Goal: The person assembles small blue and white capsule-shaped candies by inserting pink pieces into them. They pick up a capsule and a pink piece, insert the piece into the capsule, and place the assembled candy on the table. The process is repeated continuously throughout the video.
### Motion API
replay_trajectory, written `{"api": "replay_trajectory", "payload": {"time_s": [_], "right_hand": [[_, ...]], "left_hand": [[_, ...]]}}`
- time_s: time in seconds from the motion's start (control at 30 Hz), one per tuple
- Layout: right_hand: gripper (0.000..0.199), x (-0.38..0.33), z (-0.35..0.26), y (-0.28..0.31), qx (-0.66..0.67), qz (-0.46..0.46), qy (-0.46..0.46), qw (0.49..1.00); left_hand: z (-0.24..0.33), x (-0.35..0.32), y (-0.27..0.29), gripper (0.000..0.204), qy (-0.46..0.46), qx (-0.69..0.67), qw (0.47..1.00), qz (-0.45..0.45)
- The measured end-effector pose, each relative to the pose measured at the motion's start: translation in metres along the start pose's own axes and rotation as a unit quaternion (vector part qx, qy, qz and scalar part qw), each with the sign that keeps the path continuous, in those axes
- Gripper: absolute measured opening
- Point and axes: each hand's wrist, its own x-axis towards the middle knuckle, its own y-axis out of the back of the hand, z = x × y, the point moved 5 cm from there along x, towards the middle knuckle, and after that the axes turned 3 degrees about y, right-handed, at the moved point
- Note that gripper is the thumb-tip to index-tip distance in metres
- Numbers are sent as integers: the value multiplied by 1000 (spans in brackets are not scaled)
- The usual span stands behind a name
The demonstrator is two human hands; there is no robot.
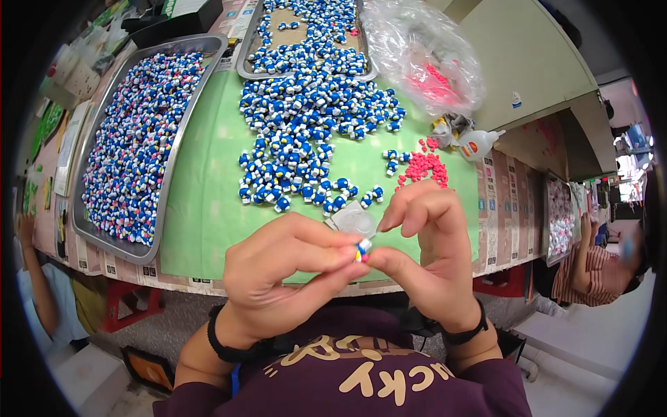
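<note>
Pinched between the thumb and fingers of my left hand (288, 264) is a tiny blue and white plastic figure (364, 244) with yellow and pink spots. My right hand (434, 254) is close against it, its thumb tip touching the figure's lower side. The right hand's index finger is curled, with a thin pale sliver at its tip that I cannot make out. Just beyond the hands lies a small clear dish (358, 221) on the green sheet (208, 229). Many loose blue and white figures (292, 132) are heaped farther off, with small pink pieces (425, 165) to their right.
A metal tray (156, 251) of figures stands at the left, another metal tray (241, 61) at the far middle. At the right back are a plastic bag (417, 38) with pink pieces and a white squeeze bottle (478, 144). Other people (590, 271) are at both sides.
</note>
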Motion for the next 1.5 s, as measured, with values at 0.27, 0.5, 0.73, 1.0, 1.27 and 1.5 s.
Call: {"api": "replay_trajectory", "payload": {"time_s": [0.27,0.5,0.73,1.0,1.27,1.5], "right_hand": [[23,-30,35,81,-175,74,-93,977],[18,-34,49,71,-304,-15,-103,947],[17,-24,52,57,-365,-67,-74,926],[18,-19,42,61,-361,-53,-55,929],[18,-22,49,70,-333,-70,-76,937],[16,-18,45,67,-365,-132,-43,921]], "left_hand": [[-10,-32,106,23,-23,78,980,181],[-12,-45,186,14,106,507,816,258],[-30,-20,94,9,131,271,948,107],[-45,-2,36,21,124,321,937,-64],[-52,-7,27,17,151,343,922,-96],[-47,-9,31,14,183,271,940,-98]]}}
